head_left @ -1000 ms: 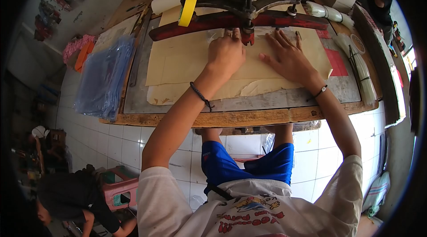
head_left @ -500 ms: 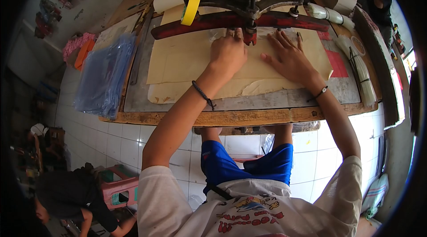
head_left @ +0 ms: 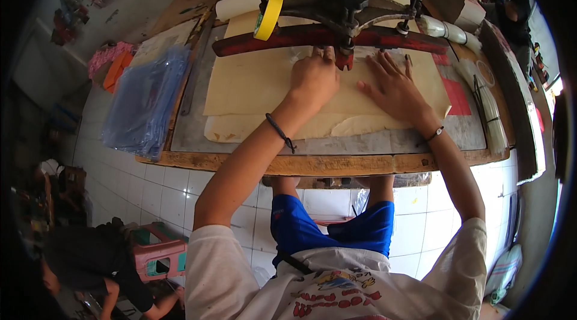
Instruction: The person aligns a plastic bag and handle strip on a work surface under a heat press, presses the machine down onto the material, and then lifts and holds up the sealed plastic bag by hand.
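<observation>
Tan sheets [head_left: 240, 88] lie on a grey metal plate under a press with a long red bar [head_left: 258, 42]. My left hand [head_left: 314, 79] rests on the sheets just in front of the bar, left of the red centre piece [head_left: 344, 60]. Its fingertips point to the bar and some fingers look curled; what they hold, if anything, is hidden. My right hand [head_left: 393, 87] lies flat on the sheets to the right, fingers spread. Clear film shows near the fingertips of both hands. A yellow tape roll [head_left: 268, 15] hangs on the press at the left.
Clear bluish plastic sleeves [head_left: 147, 97] are stacked on the table's left side. Bundled clear strips [head_left: 490, 106] and a red patch [head_left: 458, 97] are at the right. A co-worker [head_left: 96, 266] bends beside a pink stool [head_left: 159, 254] at the lower left.
The table, press and both hands appear slightly lower and farther right in the view. Both hands keep about the same place on the sheets. The co-worker at the lower left has shifted slightly.
</observation>
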`<act>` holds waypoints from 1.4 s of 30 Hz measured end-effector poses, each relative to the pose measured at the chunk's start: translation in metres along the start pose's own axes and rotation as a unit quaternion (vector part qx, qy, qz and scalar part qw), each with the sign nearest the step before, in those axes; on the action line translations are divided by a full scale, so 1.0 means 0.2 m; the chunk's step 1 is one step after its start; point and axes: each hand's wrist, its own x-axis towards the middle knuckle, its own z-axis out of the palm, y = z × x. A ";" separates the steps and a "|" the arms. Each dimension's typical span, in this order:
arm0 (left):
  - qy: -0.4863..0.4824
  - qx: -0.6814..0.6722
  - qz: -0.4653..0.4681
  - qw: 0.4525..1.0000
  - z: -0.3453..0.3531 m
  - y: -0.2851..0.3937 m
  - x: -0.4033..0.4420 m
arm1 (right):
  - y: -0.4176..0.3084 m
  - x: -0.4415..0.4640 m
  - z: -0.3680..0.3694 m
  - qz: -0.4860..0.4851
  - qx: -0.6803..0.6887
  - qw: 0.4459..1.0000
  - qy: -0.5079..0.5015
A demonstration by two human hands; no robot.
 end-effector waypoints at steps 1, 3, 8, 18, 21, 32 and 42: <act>-0.007 0.001 -0.002 1.000 0.00 0.00 0.01 | 0.00 0.01 0.00 -0.003 0.001 1.000 0.003; 0.007 0.002 0.004 1.000 0.00 0.00 0.01 | -0.01 0.01 -0.01 -0.003 -0.001 1.000 0.004; -0.028 -0.003 -0.002 1.000 -0.04 0.01 0.02 | -0.01 0.01 -0.02 -0.002 -0.001 1.000 0.003; -0.025 -0.001 0.005 1.000 -0.05 0.01 0.02 | -0.03 0.01 -0.05 0.012 -0.018 0.999 -0.030; -0.025 -0.004 0.004 1.000 -0.05 0.01 0.02 | -0.03 0.01 -0.04 0.007 -0.020 0.999 -0.026; 0.002 -0.004 0.002 1.000 -0.01 0.00 0.02 | 0.00 0.00 -0.01 -0.020 -0.020 0.999 0.016; 0.017 0.004 0.012 1.000 -0.01 0.00 0.02 | 0.00 0.01 0.00 -0.014 -0.023 1.000 0.010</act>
